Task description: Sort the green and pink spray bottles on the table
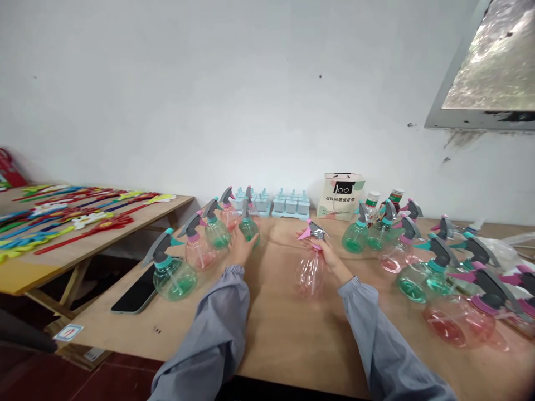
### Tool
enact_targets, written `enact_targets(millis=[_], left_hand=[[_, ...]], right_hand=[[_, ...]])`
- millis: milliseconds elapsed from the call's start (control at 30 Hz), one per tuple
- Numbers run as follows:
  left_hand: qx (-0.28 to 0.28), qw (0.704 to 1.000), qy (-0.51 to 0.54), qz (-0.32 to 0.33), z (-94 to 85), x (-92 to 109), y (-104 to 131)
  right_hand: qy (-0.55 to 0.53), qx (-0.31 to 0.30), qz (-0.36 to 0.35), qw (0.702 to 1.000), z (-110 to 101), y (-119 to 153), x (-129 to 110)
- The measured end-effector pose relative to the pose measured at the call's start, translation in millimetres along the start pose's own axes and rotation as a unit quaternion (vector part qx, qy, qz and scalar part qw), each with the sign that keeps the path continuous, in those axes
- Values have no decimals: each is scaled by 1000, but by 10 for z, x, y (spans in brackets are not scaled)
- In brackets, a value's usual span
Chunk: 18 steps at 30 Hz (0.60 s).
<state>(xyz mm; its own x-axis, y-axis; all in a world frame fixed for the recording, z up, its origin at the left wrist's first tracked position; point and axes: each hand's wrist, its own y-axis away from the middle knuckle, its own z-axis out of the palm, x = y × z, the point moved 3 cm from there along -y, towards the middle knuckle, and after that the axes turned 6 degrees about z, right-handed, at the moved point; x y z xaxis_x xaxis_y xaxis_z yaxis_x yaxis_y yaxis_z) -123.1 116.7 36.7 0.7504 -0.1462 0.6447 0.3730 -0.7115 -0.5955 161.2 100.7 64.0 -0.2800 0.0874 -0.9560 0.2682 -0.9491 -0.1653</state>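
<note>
See at the back a pale wall (209, 100), and before it a wooden counter (276, 345). At left, see a second counter (79, 248), spread with bright sticks (111, 225) ending in hand and flower shapes. High at right, notice a window (493, 61). Reach forward in two grey sleeves (219, 317), well apart. Near the wall, find a printed paper bag (339, 210), and to the left of it light-blue moulds (291, 206) with upright handles. Along both sides of the counter, find spray bottles (434, 278) in pink and green. Between these two groups, hold with the right grip (321, 248) a pink spray bottle (310, 274), fingers closed around its neck, just under the trigger head. Cannot tell the contact of its base with the counter. Bring the left grip (239, 246) close against a green spray bottle (249, 227), thumb apart from the fingers; cannot tell if grasping or released. At left, notice a dark-screened phone (136, 292), and at the near corner a small sticker (69, 332).
</note>
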Motion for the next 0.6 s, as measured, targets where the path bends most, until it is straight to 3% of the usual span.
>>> enact_targets(millis=[133, 300, 400, 533, 600], left_hand=[[-44, 998, -45, -9, 29, 187, 428], [-82, 989, -112, 48, 37, 432, 815], [-105, 984, -130, 61, 69, 498, 891], [-116, 981, -142, 64, 100, 506, 901], [-113, 981, -140, 75, 103, 500, 896]], right_hand=[[-40, -76, 50, 995, -3, 74, -90], [-69, -31, 26, 997, -37, 83, -120], [-79, 11, 2, 997, -95, 52, -77], [-54, -51, 46, 996, -98, 35, -14], [-54, -58, 33, 996, -91, 39, -21]])
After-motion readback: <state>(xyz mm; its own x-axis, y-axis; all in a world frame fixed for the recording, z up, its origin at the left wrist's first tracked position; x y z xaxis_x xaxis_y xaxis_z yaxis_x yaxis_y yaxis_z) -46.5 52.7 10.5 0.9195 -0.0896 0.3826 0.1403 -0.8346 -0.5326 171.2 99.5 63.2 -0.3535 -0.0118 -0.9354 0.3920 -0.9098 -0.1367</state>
